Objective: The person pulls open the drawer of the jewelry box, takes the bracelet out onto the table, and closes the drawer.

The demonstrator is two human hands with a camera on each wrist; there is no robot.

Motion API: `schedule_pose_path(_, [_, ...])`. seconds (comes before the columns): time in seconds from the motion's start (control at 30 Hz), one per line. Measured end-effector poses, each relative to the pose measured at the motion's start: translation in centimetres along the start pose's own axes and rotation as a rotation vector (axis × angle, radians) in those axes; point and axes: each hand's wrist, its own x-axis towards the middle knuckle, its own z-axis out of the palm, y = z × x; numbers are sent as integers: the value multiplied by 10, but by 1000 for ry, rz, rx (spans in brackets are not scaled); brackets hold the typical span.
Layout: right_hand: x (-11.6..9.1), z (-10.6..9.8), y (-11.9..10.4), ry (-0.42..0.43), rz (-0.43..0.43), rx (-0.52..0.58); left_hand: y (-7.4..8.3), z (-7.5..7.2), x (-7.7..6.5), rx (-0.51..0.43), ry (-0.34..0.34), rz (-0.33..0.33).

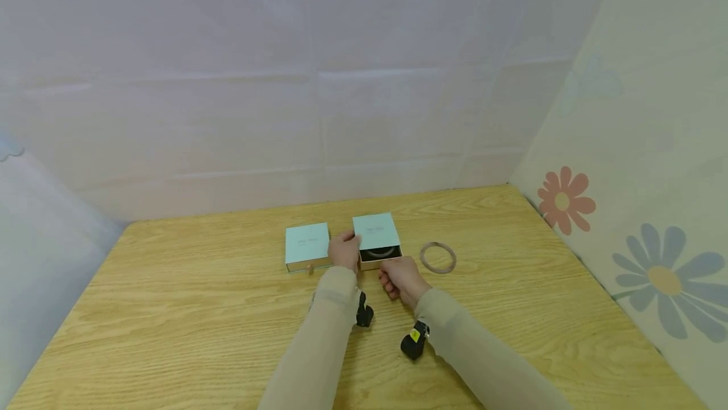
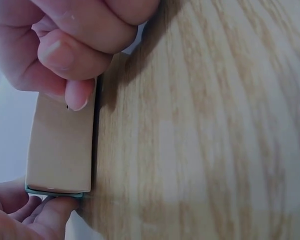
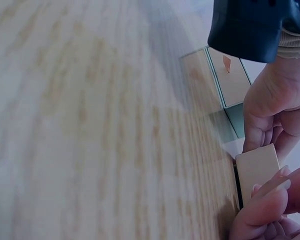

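Head view, from the left: a closed, pale mint square box of what looks like cardboard, cream-fronted with a small brownish tab (image 1: 307, 242), sits on the yellow wood-grain table (image 1: 227, 309). Just beside it, my left hand (image 1: 344, 250) grips the left side of a second box, holding its pale mint square sleeve (image 1: 375, 231). From the near side of that sleeve stands a cream-fronted, dark-lined drawer (image 1: 372, 265), partly out, with a thin greyish ring (image 1: 382, 254) inside. My right hand (image 1: 404, 277) pinches at the middle of the drawer's front; the fingers hide any tab. Well to the right, a brownish-mauve round bangle (image 1: 438, 270) lies flat.

I judge the box light and fairly stiff, but easily dented, so I'd brace the sleeve by its sides without squeezing and pull the drawer straight from its centre. The bangle looks hard, smooth and perhaps brittle; I'd take its rim between fingertips, gently.
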Motion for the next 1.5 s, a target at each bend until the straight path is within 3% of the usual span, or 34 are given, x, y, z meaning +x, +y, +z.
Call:
schedule_pose_path(0.7, [-2,-1,4,1,-11,9,8,-1,-12,-19,-9,22])
schedule_pose_path(0.97, [-4,-1,3,-7,-5,7,0,1,-2,-24,-6,21])
schedule_pose_path(1.5, [-3,-1,5,-9,8,-5,3,-1,-8,-17,-6,32])
